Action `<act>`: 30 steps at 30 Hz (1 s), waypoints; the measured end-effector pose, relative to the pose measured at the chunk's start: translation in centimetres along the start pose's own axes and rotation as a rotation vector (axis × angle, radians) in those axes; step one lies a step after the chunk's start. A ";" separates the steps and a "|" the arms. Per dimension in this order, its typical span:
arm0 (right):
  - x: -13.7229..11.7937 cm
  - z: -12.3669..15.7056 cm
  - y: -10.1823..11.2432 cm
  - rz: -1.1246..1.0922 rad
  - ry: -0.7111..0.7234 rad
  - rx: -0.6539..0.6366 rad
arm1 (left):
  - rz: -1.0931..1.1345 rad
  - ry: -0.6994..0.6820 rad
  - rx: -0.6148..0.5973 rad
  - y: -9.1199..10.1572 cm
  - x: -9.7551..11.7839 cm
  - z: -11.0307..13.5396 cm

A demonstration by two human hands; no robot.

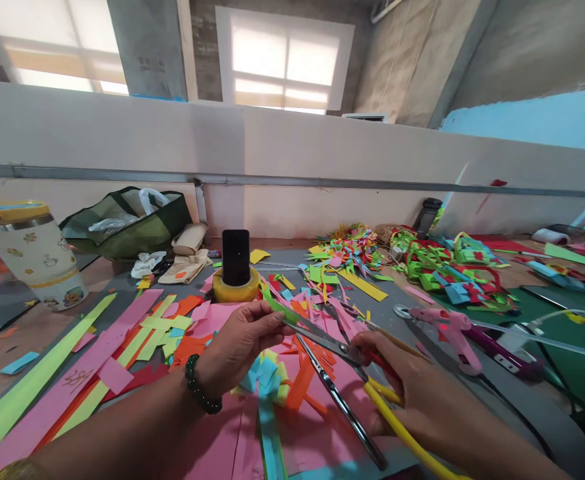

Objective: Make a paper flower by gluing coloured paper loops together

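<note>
My left hand (245,343), with a dark bead bracelet (200,387), is closed, pinching a green paper strip (278,308) between thumb and fingers. My right hand (397,373) grips a pair of scissors (332,341) by its yellow handles. The scissor blades point left and reach the strip close to my left fingertips. Below them a slim metal tool like tweezers (340,397) slants down to the right; whether my right hand also touches it I cannot tell. Under my hands is pink paper (212,437), with a blue paper strip piece (270,427) and orange strips (300,387).
Long paper strips (87,373) lie at left, near a tumbler (32,253) and a green bag (127,227). A phone (236,257) stands in a yellow tape roll (235,290). On the right are a pink glue gun (455,333) with its cord and colourful paper pieces (427,260).
</note>
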State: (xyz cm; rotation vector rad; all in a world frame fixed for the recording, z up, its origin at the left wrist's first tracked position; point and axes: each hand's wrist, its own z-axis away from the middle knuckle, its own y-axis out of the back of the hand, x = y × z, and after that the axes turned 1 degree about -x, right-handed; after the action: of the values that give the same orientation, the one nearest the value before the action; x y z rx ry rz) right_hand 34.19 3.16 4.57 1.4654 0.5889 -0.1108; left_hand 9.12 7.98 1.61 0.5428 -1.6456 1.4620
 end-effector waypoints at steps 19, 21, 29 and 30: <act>-0.9 0.0 -0.1 0.063 -0.019 -0.035 | -0.029 0.018 0.004 -0.4 -0.7 0.3; -1.1 0.0 0.0 0.064 -0.002 -0.026 | -0.025 0.017 0.004 -0.5 -0.7 0.3; -0.5 0.0 0.0 0.102 0.030 0.000 | -0.021 0.026 0.005 -0.4 -0.8 0.4; -0.4 0.0 0.0 0.116 0.031 0.007 | -0.019 0.026 0.004 -0.4 -0.9 0.4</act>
State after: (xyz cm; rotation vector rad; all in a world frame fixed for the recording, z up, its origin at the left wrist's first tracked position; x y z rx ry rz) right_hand 33.82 3.08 4.72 1.5070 0.5274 0.0003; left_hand 9.78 7.31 1.18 0.5384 -1.6131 1.4530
